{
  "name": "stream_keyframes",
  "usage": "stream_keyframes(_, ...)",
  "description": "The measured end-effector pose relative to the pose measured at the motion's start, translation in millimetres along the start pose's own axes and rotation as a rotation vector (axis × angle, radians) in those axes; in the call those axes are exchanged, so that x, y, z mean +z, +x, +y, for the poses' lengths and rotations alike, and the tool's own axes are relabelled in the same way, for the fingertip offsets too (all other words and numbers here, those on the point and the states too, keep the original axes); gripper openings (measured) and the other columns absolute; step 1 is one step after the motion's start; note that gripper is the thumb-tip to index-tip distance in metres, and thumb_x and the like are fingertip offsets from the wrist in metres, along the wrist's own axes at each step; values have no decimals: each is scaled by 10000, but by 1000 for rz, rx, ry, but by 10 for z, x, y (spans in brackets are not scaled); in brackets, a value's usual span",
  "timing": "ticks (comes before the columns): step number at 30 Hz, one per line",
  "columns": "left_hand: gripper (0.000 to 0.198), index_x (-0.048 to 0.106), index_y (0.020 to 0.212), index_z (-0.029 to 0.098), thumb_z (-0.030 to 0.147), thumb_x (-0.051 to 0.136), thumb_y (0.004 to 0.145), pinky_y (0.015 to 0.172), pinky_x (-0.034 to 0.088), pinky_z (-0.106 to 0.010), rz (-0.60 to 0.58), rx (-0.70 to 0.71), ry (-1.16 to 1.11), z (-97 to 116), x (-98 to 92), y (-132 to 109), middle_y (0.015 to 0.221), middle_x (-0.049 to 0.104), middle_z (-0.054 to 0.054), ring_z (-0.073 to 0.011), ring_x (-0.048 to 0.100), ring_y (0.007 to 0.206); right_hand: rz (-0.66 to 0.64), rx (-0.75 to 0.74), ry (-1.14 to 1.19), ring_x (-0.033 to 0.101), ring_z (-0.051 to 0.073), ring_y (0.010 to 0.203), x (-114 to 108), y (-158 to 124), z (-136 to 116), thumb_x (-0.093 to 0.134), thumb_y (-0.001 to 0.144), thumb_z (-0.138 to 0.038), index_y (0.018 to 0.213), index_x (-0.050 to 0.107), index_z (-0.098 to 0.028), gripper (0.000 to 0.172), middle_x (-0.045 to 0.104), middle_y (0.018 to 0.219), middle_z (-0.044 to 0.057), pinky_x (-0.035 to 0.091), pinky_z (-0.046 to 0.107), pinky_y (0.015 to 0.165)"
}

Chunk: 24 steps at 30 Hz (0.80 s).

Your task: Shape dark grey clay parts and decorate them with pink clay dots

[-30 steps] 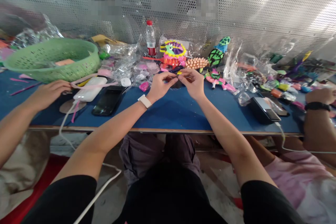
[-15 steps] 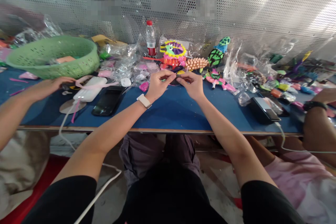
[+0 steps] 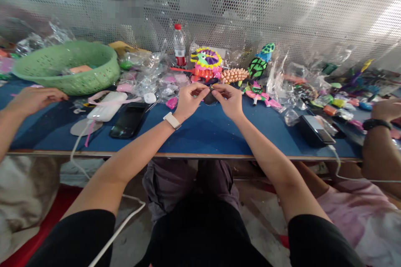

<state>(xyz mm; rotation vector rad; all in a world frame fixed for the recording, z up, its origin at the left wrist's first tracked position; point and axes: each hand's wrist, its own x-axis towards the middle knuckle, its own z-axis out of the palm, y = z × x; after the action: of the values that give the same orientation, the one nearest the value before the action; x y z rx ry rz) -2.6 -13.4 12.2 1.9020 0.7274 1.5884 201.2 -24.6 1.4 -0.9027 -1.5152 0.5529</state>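
Over the blue table [image 3: 200, 133], my left hand [image 3: 190, 99] and my right hand [image 3: 229, 99] meet with thumbs and fingers pinched together. Between their fingertips is a small object I cannot make out, and a dark flat piece [image 3: 210, 98] shows just below it. Right behind the hands are a colourful toy [image 3: 206, 60] with a yellow scalloped edge, a red toy [image 3: 202, 75] and an orange spiky toy [image 3: 234, 76]. A pink and green figure [image 3: 257, 91] lies beside my right hand. Near my left hand is a bright pink piece [image 3: 172, 102].
A green basket [image 3: 94, 81], a white power bank [image 3: 106, 107] and a dark phone [image 3: 128, 121] are on the left. Behind stand a bottle [image 3: 179, 46] and a turtle toy [image 3: 257, 67]. Clear plastic bags and another phone [image 3: 316, 130] lie rightward. Co-workers' hands [image 3: 39, 99] are at both sides.
My hands stay nearly in place, but the dark piece beneath the fingertips shows more. The co-worker's hand on the left has moved left, away from the power bank.
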Motion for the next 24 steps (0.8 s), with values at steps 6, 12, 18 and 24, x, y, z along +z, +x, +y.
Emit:
stream_keyframes(6,583,902,1068,208,782,907,966,794,674,-349,-22,-45,-10,-47,3,-10,1000,903,-105,-230,841,870,46,-42,-72,839,234,945,6,-31,-21,900,996,-598,1018,853,-297,306,875,1012,28,719,393,863)
stream_keyframes(12,521,904,1086,198,693,964,935,781,686,-350,-39,-90,-48,-129,22,-21,989,905,-107,-230,847,845,95,-39,-68,861,255,989,19,-47,-59,869,1019,-598,1087,890,-314,293,907,1082,35,730,416,891)
stream_keyframes(18,522,880,1095,199,691,968,942,792,724,-384,-39,-82,-87,-189,43,-25,996,898,-105,-245,857,854,104,-4,-59,866,248,996,13,-34,-41,872,992,-702,1130,883,-295,429,910,1092,60,712,366,827)
stream_keyframes(24,650,863,1289,205,784,887,996,849,743,-356,13,9,29,-192,-1,-40,1188,914,-142,-233,888,946,-11,74,42,833,228,815,63,-8,28,876,876,-890,1100,869,-255,674,890,957,59,705,363,712)
